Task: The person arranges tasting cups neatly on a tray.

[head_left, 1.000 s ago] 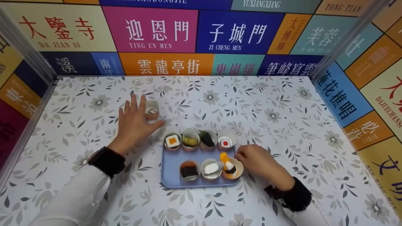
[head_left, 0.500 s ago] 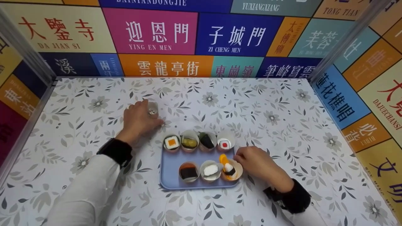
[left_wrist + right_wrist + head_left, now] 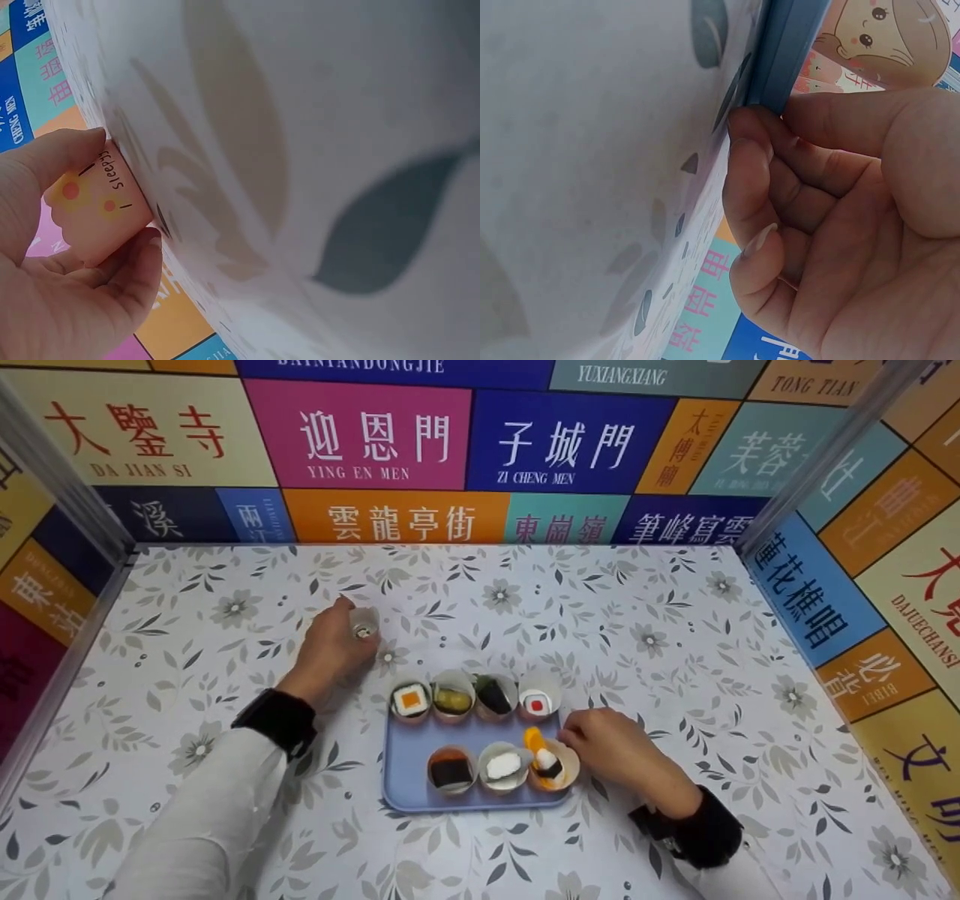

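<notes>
At the back left of the table, my left hand grips a small paper cup with fingers and thumb on opposite sides. In the left wrist view this cup is pink, printed with a sleepy face, and stands upright on the table; its contents are too small to tell. My right hand pinches the right edge of a blue tray. The right wrist view shows thumb and index finger on the tray rim, the other fingers curled. Two rows of paper cups with toy-like sushi pieces stand on the tray.
The tray's back row has several cups, among them one with an orange-centred roll. Its front row has a dark-topped piece, a white piece and an orange-and-white piece. Printed panels wall the floral-covered table.
My left hand's spread fingers have come together round the cup at the back left, which stays about where it was. My right hand keeps its hold on the tray edge.
</notes>
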`<state>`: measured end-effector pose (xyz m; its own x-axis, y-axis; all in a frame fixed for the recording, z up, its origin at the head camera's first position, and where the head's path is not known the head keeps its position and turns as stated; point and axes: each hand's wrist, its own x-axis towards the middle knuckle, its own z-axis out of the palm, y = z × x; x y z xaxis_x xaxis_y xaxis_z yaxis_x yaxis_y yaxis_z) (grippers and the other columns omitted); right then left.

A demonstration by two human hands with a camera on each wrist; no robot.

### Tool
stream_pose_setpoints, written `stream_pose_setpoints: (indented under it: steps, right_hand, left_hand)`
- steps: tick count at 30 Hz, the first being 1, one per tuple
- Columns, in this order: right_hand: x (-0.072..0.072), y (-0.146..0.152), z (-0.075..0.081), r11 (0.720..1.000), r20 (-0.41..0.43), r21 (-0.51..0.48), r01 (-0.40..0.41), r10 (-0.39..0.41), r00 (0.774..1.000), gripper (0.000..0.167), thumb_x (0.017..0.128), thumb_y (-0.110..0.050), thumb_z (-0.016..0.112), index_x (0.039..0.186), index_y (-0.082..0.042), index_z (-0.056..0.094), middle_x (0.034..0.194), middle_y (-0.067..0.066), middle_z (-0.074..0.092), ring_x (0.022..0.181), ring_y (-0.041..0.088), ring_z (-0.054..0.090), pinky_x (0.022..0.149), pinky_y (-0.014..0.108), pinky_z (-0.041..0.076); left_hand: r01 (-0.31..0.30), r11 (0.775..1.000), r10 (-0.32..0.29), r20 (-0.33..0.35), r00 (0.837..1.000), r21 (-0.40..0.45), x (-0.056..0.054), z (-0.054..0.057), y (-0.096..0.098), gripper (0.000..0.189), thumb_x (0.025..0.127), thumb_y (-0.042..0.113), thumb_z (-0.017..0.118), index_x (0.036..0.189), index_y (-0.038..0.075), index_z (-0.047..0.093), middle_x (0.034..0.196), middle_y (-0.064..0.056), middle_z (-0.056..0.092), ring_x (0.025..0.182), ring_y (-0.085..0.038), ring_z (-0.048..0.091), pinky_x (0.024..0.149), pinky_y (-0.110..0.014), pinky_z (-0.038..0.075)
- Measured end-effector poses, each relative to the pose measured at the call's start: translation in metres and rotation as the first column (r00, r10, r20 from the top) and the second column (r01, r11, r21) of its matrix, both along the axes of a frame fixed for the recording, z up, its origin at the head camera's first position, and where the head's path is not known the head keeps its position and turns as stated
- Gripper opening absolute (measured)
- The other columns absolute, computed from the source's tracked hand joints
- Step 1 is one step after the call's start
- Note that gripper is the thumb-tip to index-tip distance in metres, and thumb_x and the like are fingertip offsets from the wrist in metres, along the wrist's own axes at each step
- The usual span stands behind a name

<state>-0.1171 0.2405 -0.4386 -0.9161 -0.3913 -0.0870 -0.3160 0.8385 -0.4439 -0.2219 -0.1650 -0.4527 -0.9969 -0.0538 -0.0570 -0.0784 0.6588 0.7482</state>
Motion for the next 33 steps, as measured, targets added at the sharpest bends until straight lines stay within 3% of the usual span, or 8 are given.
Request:
stream_pose_setpoints:
  steps: [6, 10, 13, 18, 33]
  right_hand:
    - [-0.001, 0.001, -0.001, 1.0, 0.001, -0.005, -0.007, 0.007, 1.0, 0.023, 0.098, -0.014, 0.068, 0.076, -0.017, 0.07, 0.071, -0.006, 0.061, 0.064, 0.013, 0.055, 0.064, 0.036, 0.047]
    - [-0.001, 0.002, 0.0, 1.0, 0.002, -0.006, -0.005, 0.005, 1.0, 0.021, 0.098, -0.014, 0.069, 0.077, -0.016, 0.071, 0.072, -0.006, 0.062, 0.065, 0.014, 0.055, 0.065, 0.037, 0.048]
    - [-0.001, 0.002, 0.0, 1.0, 0.002, -0.005, -0.011, 0.011, 1.0, 0.021, 0.098, -0.014, 0.069, 0.077, -0.015, 0.07, 0.072, -0.006, 0.061, 0.065, 0.013, 0.055, 0.064, 0.036, 0.047]
    - [0.0, 0.001, 0.0, 1.0, 0.001, -0.006, -0.015, 0.015, 1.0, 0.023, 0.098, -0.013, 0.069, 0.075, -0.015, 0.069, 0.069, -0.006, 0.059, 0.063, 0.013, 0.053, 0.062, 0.034, 0.045]
    - [-0.001, 0.0, 0.0, 1.0, 0.032, 0.004, -0.01, 0.009, 0.999, 0.021, 0.099, -0.015, 0.069, 0.078, -0.015, 0.07, 0.071, -0.005, 0.06, 0.064, 0.014, 0.054, 0.064, 0.036, 0.046]
  left_hand:
    - [0.006, 0.999, -0.006, -0.007, 1.0, 0.035, 0.01, 0.004, -0.002, 0.063, 0.091, 0.015, 0.077, 0.143, -0.003, 0.047, 0.131, -0.024, 0.061, 0.122, -0.036, 0.058, 0.104, -0.049, 0.048]
    - [0.035, 0.999, -0.034, -0.038, 0.999, 0.023, 0.021, 0.008, -0.004, 0.063, 0.089, 0.015, 0.079, 0.141, -0.003, 0.049, 0.128, -0.023, 0.062, 0.117, -0.036, 0.06, 0.099, -0.048, 0.051]
    - [0.05, 0.999, -0.049, -0.056, 0.997, 0.007, 0.03, 0.012, -0.007, 0.062, 0.088, 0.015, 0.08, 0.139, -0.002, 0.051, 0.124, -0.02, 0.064, 0.112, -0.035, 0.062, 0.094, -0.048, 0.053]
    - [0.059, 0.998, -0.061, -0.066, 0.996, -0.023, 0.046, 0.017, -0.012, 0.069, 0.085, 0.015, 0.082, 0.143, -0.002, 0.049, 0.129, -0.023, 0.062, 0.117, -0.038, 0.06, 0.097, -0.051, 0.051]
    - [0.118, 0.992, -0.111, -0.146, 0.983, 0.04, 0.097, 0.027, -0.011, 0.071, 0.086, 0.014, 0.08, 0.148, -0.001, 0.049, 0.146, -0.021, 0.054, 0.132, -0.036, 0.053, 0.108, -0.053, 0.042]
